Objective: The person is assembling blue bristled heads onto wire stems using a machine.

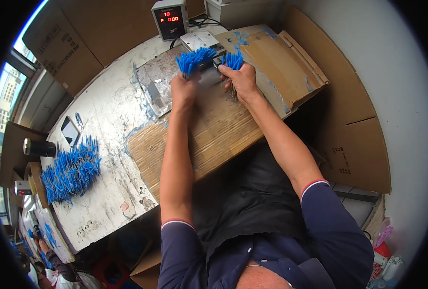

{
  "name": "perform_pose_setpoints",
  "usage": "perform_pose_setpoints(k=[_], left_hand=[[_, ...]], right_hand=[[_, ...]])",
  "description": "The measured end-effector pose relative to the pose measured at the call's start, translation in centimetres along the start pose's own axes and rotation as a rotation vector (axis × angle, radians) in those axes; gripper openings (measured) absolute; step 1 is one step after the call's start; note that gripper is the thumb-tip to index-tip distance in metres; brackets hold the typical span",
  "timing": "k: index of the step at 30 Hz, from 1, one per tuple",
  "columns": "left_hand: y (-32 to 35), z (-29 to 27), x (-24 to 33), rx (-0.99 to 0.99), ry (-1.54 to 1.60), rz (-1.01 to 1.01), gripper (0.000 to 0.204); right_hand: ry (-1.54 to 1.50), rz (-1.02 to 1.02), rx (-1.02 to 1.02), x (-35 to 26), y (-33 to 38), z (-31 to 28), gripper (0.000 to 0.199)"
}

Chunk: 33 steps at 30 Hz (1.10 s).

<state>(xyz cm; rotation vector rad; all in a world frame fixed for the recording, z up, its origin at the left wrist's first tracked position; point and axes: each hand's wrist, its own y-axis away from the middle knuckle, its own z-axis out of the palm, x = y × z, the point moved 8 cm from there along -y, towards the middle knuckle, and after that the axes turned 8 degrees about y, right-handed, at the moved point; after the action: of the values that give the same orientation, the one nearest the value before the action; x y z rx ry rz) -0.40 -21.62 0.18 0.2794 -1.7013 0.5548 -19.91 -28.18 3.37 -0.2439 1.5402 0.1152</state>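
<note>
My left hand (183, 89) grips a bundle of thin blue-tipped wires (194, 59), blue ends fanned upward. My right hand (242, 80) grips a second, smaller blue-tipped bundle (233, 59) beside it. Both hands are stretched out over a metal plate (158, 82) and a sheet of brown cardboard (214, 130) on the worn white table (105, 115). The lower ends of both bundles are hidden behind my fingers.
A large loose heap of the same blue-tipped wires (71, 171) lies at the table's left end. A phone (70, 130) and a dark cylinder (39, 147) sit near it. A small box with a red digital display (169, 19) stands at the back. Cardboard boxes (291, 62) flank the right.
</note>
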Motion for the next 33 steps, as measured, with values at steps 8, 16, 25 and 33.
perform_pose_setpoints(k=[8, 16, 25, 33], left_hand=[[0.8, 0.0, 0.5, -0.043, 0.656, -0.219, 0.017], [0.7, -0.6, -0.2, 0.016, 0.737, -0.209, 0.018], [0.5, -1.1, -0.2, 0.048, 0.695, -0.189, 0.015], [0.8, -0.5, 0.4, 0.006, 0.728, -0.24, 0.014]], right_hand=[[-0.121, 0.026, -0.128, 0.1, 0.2, 1.2, 0.012], [-0.096, 0.032, 0.002, 0.6, -0.2, 0.3, 0.011], [0.041, 0.063, -0.071, 2.9, 0.5, 0.8, 0.013], [-0.097, 0.063, -0.084, 1.8, 0.6, 1.1, 0.012]])
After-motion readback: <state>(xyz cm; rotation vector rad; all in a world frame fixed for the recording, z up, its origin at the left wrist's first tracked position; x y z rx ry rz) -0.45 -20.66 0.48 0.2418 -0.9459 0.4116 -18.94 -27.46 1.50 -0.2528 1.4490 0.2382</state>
